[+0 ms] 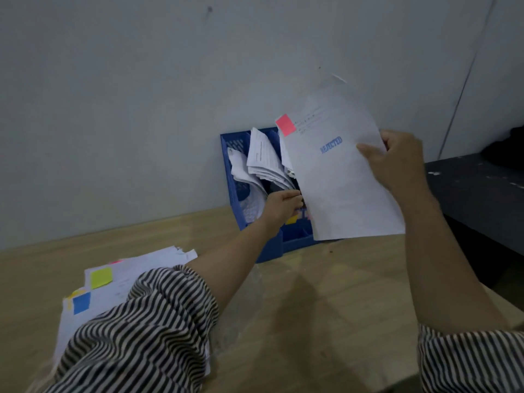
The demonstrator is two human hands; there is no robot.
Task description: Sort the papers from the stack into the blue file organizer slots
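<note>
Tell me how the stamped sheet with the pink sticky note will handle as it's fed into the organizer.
The stamped sheet looks thin and light, so it is probably floppy: the right hand holds it by one edge. Filed papers in the blue organizer already curl over, so it may buckle going in. The left hand seems to be parting them, which should help.

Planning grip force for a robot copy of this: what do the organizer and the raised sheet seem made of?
Organizer: looks like rigid moulded plastic, matte blue, with perforated grid walls. Sheet: thin white paper, matte; it bends where the right hand pinches its edge, and carries a pink sticky tab.
</note>
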